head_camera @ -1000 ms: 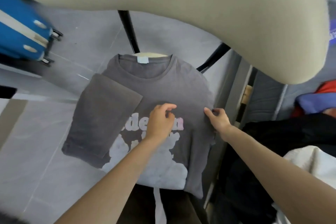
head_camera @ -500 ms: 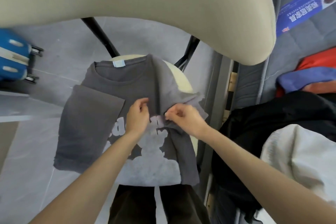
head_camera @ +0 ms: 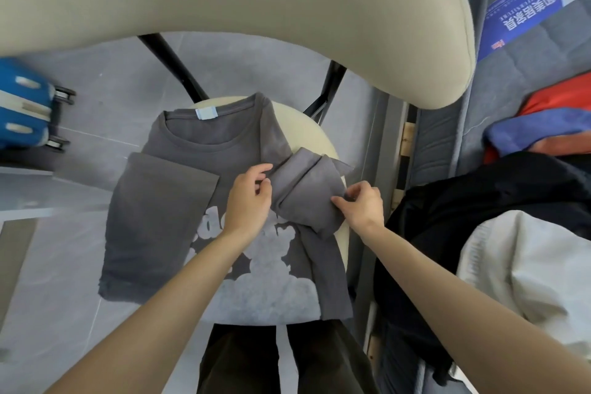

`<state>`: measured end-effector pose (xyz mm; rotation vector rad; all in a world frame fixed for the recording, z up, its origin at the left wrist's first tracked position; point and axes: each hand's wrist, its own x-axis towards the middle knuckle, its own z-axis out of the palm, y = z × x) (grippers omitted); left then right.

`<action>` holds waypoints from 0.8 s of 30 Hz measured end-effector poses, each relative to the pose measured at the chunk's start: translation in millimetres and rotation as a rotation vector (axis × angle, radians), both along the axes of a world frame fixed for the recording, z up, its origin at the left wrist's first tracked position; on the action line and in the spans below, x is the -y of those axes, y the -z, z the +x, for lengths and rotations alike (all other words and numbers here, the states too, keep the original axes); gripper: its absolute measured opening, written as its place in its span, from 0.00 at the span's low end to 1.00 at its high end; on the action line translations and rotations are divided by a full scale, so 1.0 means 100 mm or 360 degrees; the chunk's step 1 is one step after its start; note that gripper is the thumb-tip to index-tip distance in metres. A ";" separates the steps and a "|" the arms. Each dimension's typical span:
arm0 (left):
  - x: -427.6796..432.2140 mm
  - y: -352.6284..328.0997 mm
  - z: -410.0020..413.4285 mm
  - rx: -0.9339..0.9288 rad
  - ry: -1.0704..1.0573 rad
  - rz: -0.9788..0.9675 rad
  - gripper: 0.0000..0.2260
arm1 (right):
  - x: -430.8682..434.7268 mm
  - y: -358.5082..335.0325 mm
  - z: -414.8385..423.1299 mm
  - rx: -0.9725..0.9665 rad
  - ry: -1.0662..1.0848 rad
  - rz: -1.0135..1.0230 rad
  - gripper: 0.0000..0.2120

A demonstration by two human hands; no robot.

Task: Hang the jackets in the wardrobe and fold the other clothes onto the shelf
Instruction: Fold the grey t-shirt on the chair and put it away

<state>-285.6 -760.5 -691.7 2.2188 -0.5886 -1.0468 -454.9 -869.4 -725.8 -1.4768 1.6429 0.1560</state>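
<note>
pinching the sleeve flap (head_camera: 303, 189) at both ends: right hand (head_camera: 361, 205) curled on its outer edge, left hand (head_camera: 249, 198) nipping its inner fold. the grey t-shirt (head_camera: 166, 217) lies on the chair seat (head_camera: 311, 129), collar away from me — so i'd judge the flap goes leftward across the chest.

Grey T-shirt (head_camera: 224, 153) lies print-up on the cream chair seat (head_camera: 311, 128), with one side already folded in flat. The left hand (head_camera: 248, 198) and right hand (head_camera: 363, 205) both pinch the other sleeve (head_camera: 303, 189), which is bunched up over the shirt's chest. Left of the shirt there's a blue suitcase (head_camera: 22, 105) on the floor (head_camera: 105, 80). Right of it, a dark clothes pile (head_camera: 473, 201) sits on the bed (head_camera: 441, 125).
</note>
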 end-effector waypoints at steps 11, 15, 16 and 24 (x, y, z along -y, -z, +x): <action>0.73 -0.09 -0.33 0.0219 0.0880 -0.0026 0.18 | 0.15 -0.63 -0.61 0.0392 0.0039 -0.0354 0.17; 1.03 0.01 -0.44 0.0143 0.1182 0.0051 0.21 | 0.06 -0.72 -0.77 0.0640 -0.0078 -0.0269 0.19; 1.09 0.02 -0.46 0.0131 0.1247 0.0067 0.22 | 0.03 -0.73 -0.80 0.0684 -0.0131 -0.0240 0.19; 1.35 0.06 -0.40 0.0313 0.2153 0.0570 0.30 | -0.06 -0.73 -0.90 0.0868 -0.0570 -0.0168 0.17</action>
